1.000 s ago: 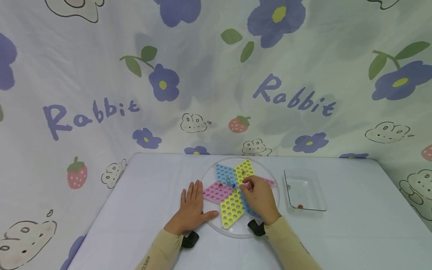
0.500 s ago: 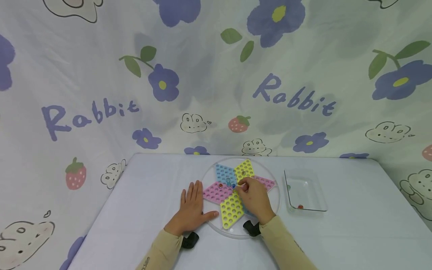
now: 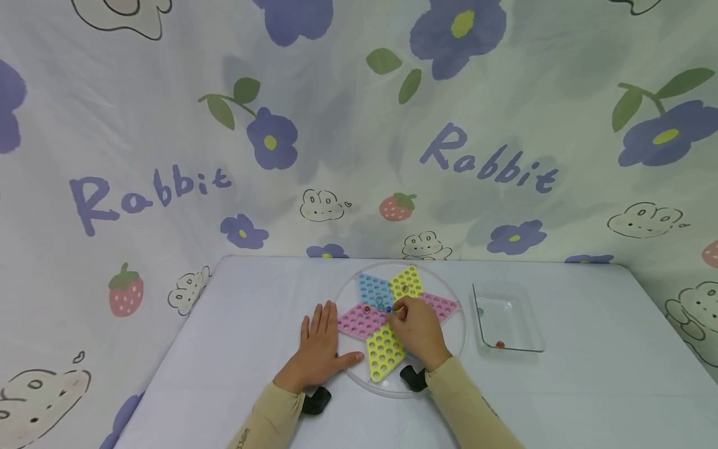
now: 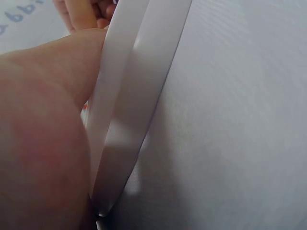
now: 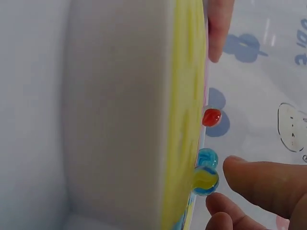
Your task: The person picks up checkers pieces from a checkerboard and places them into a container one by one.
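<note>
A round clear Chinese checkers board with a pink, yellow and blue star of holes lies on the table. My left hand rests flat at its left side, fingers pointing away and thumb over the rim. Near the star's centre, my right hand has thumb and fingertips parted. In the right wrist view they stand beside a blue-and-yellow marble, with a gap between thumb and marble. A teal marble and a red marble sit beyond it. A dark blue marble is close to the right fingertips.
Right of the board stands a clear square container holding a red marble and a green one. Another marble sits in the far yellow point. A printed cloth hangs behind the white table.
My right hand has shifted left and slightly toward me over the star's centre, uncovering more of the right pink point and covering a yellowish marble. My left hand has stayed still.
</note>
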A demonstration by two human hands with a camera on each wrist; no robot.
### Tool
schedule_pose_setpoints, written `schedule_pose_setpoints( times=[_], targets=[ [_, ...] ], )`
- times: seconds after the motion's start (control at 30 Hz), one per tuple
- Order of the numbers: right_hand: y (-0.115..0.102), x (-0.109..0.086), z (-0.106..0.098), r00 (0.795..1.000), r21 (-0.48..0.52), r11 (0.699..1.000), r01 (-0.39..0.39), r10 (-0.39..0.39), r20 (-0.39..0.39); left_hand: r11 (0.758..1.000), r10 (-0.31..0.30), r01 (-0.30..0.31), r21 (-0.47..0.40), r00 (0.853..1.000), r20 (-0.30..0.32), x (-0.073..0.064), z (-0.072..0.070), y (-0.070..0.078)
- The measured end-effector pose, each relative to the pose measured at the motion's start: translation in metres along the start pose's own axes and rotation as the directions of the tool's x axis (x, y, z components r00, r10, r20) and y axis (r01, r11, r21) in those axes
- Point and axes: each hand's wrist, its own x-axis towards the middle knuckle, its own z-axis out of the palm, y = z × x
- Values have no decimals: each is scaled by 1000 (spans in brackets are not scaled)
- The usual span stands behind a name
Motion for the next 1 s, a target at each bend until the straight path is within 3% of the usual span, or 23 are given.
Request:
schedule_pose_setpoints(
  times=[0.27,1.0],
  targets=[
    [0,-1,2,1000,-56,998,16,-16,1,1000,6,-6,-6,1000,-7,-1,-1,1],
    [-1,-1,1,999,-88,996,-6,9,38,1000,8,-8,-6,1000,-14,0,-1,0]
  ],
)
